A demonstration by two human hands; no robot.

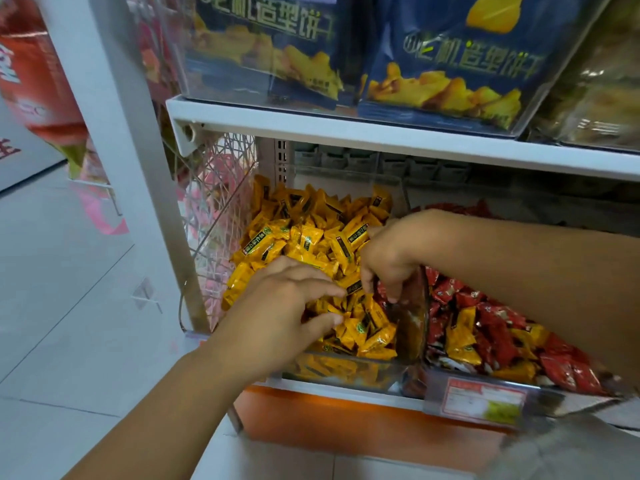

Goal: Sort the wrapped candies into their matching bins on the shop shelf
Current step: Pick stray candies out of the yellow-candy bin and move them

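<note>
White shop shelf is standing on pale tiles; left hand is lying flat on yellow candies; right hand is curling, grip unclear.

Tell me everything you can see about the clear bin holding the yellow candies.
The clear bin is a see-through plastic box on the lower shelf, heaped with yellow wrapped candies. Its right wall borders the red candy bin. The left hand rests spread on the pile near the front. The right hand dips in beside the right wall, its grip unclear.
</note>
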